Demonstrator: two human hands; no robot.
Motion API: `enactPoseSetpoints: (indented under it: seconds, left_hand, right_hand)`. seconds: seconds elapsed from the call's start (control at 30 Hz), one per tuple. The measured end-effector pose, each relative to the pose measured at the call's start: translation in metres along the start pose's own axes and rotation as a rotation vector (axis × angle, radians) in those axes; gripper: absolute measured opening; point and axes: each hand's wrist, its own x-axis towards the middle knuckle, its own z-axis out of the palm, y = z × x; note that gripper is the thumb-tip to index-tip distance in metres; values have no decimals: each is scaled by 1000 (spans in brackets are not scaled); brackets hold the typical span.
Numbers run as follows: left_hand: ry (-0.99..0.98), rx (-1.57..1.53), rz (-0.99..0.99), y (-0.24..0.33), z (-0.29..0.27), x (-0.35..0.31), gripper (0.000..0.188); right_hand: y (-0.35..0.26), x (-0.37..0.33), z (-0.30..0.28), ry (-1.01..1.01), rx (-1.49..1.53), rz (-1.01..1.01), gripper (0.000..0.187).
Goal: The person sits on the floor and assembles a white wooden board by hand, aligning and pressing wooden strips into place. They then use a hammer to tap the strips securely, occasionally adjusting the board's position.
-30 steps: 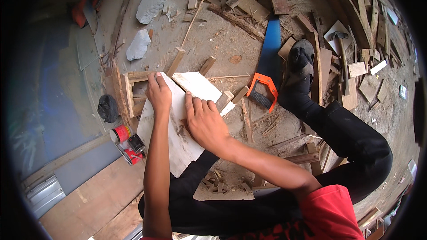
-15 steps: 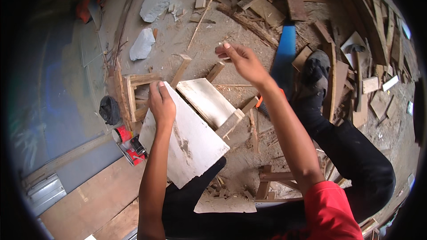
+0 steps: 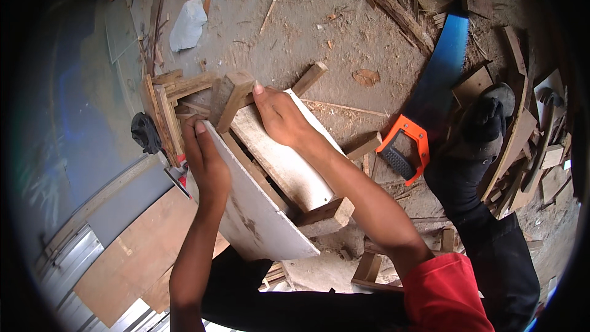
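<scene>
My left hand [image 3: 208, 163] is closed on the upper end of a white, stained board [image 3: 255, 215], which leans along the near side of a small wooden frame. The frame has several short square legs, among them a far left one [image 3: 236, 95] and a near right one [image 3: 332, 215]. A second white panel [image 3: 307, 175] lies between the legs. Across that panel reaches my right arm. My right hand [image 3: 281, 114] is closed at the frame's far end, thumb beside the far left leg; its other fingers are partly hidden.
A handsaw [image 3: 415, 129] with an orange and black handle lies right of the frame, near my shoe [image 3: 488, 117]. Beyond the shoe, a hammer [image 3: 544, 138] rests among wood scraps. Another wooden frame [image 3: 175, 110] stands at left, beside a black bag [image 3: 146, 133]. Pale stone chunks [image 3: 188, 24] lie farther off.
My right hand has come down from the air onto the frame's far end. The white board has tilted steeper in my left hand. The view has shifted, showing the saw's handle.
</scene>
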Motion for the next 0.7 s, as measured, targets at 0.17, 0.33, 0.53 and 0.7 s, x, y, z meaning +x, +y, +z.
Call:
enactPoseSetpoints:
  seconds: [0.17,0.33,0.53,0.7]
  left_hand:
    - [1,-51,-4,-8,-1,-1,35]
    - [37,-11,72,-15,0,-1,34]
    - [86,9,157,-17,2,2,33]
    - [137,-2,188,-23,2,3,32]
  right_hand:
    - [12,-3,0,-3,82,11,68]
    - [-1,-23,-6,-62,39,-21,52]
    - [-7,-46,-11,-62,-107,-106,45]
    - [-40,-35,-37,-141,-227,218,52]
